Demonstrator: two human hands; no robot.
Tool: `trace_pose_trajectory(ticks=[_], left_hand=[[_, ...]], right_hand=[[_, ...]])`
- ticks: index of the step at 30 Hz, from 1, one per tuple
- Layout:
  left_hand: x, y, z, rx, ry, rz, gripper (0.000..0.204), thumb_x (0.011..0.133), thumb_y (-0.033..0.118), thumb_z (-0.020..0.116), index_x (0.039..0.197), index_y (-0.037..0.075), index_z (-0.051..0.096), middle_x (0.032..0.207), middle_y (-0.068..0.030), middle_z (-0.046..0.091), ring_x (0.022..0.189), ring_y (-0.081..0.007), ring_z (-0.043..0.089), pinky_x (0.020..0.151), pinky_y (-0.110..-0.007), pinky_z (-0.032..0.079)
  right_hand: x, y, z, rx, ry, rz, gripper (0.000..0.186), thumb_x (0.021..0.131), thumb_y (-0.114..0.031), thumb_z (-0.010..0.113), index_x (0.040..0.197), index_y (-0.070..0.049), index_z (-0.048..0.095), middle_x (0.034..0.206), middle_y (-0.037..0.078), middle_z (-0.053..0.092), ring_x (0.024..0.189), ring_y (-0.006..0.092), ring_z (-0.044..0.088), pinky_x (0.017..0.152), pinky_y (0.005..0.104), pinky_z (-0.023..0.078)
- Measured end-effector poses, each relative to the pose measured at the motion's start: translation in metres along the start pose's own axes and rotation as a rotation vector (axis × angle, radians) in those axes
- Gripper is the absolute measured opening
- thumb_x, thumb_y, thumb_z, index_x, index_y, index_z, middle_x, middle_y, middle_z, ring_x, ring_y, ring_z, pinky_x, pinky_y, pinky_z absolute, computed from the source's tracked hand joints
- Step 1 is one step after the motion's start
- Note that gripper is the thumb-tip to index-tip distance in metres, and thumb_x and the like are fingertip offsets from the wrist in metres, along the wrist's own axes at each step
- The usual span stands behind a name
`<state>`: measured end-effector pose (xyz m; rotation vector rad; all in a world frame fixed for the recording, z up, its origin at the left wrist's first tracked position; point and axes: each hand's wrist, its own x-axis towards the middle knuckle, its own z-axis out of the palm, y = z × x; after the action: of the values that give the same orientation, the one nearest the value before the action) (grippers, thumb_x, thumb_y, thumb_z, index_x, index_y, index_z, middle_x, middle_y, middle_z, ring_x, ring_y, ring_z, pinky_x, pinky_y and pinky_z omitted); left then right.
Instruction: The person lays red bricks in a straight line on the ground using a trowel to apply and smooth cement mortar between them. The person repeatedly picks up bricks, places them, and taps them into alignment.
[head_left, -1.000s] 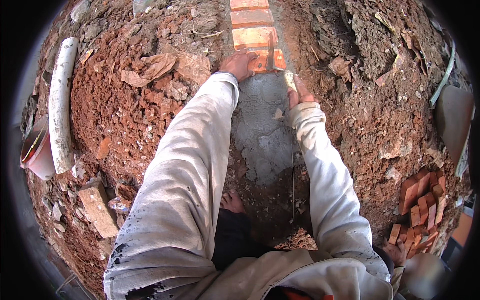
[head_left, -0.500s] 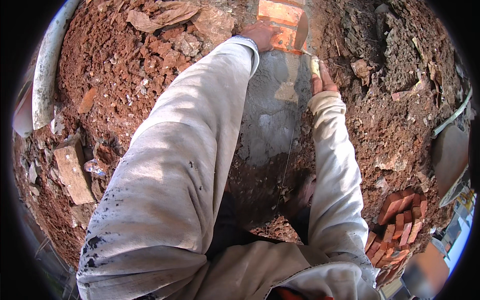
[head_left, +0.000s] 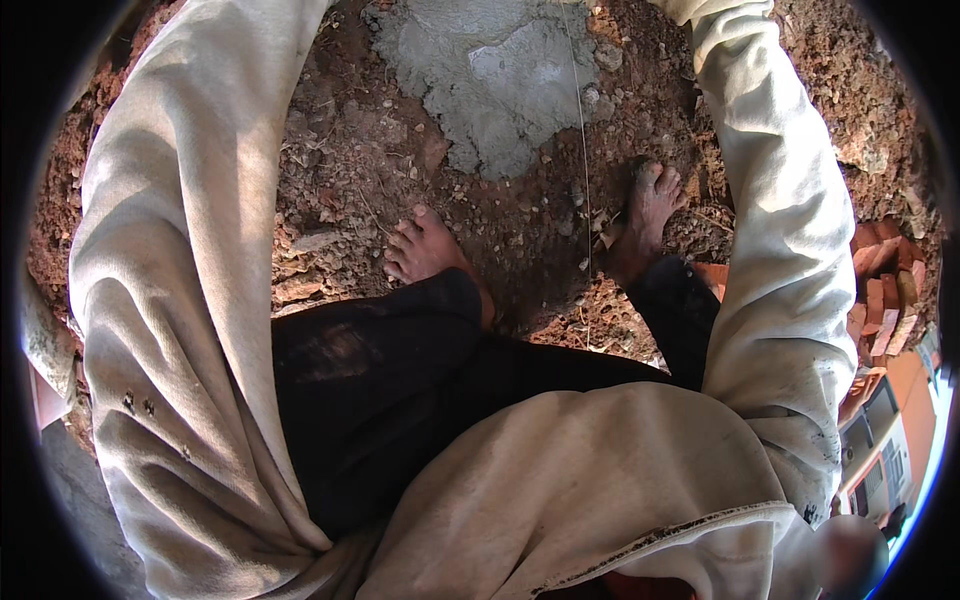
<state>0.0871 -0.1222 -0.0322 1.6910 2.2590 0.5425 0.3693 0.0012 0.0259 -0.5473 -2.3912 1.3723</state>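
Both of my hands lie beyond the top edge of the head view, so what they hold or touch is hidden. My left sleeve (head_left: 190, 180), pale and loose, runs up the left side and out at the top. On the other side my right sleeve (head_left: 785, 210) bends up and leaves at the upper right. Between the two arms, grey wet mortar (head_left: 500, 85) is spread on the soil, with a smoother shiny patch near its top. A thin taut string (head_left: 586, 190) crosses the mortar's right part and continues down toward me.
My bare left foot (head_left: 428, 245) and bare right foot (head_left: 648, 212) stand on brown, stony soil (head_left: 345, 150) below the mortar. A heap of red bricks (head_left: 885, 290) sits at the right, outside my right arm. Beyond it, a building (head_left: 885, 450) shows at the rim.
The view has tipped toward my body. My left hand on the laid bricks and my right hand with the trowel have left the picture; my feet now show plainly.
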Motion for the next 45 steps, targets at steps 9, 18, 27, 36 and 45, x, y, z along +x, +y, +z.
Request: trace_pose_trajectory(ticks=[9,18,27,36,45], left_hand=[[-0.006,0.001,0.005,0.245,-0.019,-0.117,0.062,0.082,0.03,0.075,0.138,0.018,0.05,0.146,-0.0111,0.044,0.133,-0.0326,0.044,0.111,-0.042,0.038],[-0.004,0.01,-0.007,0.158,-0.092,-0.166,0.059,0.084,0.026,0.072,0.138,0.018,0.05,0.15,-0.0135,0.039,0.135,-0.0335,0.041,0.112,-0.042,0.035],[-0.01,0.006,-0.001,0.15,-0.084,-0.171,0.057,0.087,0.027,0.069,0.139,0.018,0.049,0.148,-0.0143,0.042,0.136,-0.0319,0.04,0.113,-0.041,0.034],[-0.005,0.013,-0.008,0.166,-0.165,-0.215,0.071,0.082,0.029,0.071,0.145,0.017,0.04,0.154,-0.0131,0.034,0.141,-0.0297,0.033,0.114,-0.048,0.029],[0.004,0.055,0.008,0.139,0.116,0.208,0.081,0.07,0.009,0.065,0.146,0.01,0.036,0.149,-0.0188,0.036,0.138,-0.0362,0.034,0.111,-0.05,0.028]], right_hand=[[-0.025,-0.015,0.034,-0.308,0.091,0.322,0.064,0.085,-0.013,0.064,0.146,-0.017,0.043,0.136,0.015,0.056,0.127,0.0299,0.053,0.109,0.0345,0.039],[-0.012,0.0,0.035,-0.269,0.184,0.135,0.062,0.084,-0.013,0.063,0.144,-0.013,0.044,0.132,0.019,0.058,0.116,0.0352,0.06,0.101,0.0366,0.046],[-0.019,0.001,0.043,-0.257,0.237,0.058,0.063,0.084,-0.015,0.061,0.145,-0.012,0.043,0.132,0.018,0.058,0.122,0.0313,0.057,0.107,0.0349,0.04],[-0.024,-0.029,0.032,-0.25,0.158,0.096,0.066,0.086,-0.016,0.06,0.147,-0.012,0.036,0.137,0.019,0.053,0.122,0.0363,0.055,0.104,0.04,0.043],[-0.085,-0.152,-0.139,-0.402,-0.038,0.374,0.036,0.078,-0.012,0.064,0.11,-0.003,0.052,0.078,0.01,0.055,0.066,0.0218,0.053,0.064,0.0353,0.045]])
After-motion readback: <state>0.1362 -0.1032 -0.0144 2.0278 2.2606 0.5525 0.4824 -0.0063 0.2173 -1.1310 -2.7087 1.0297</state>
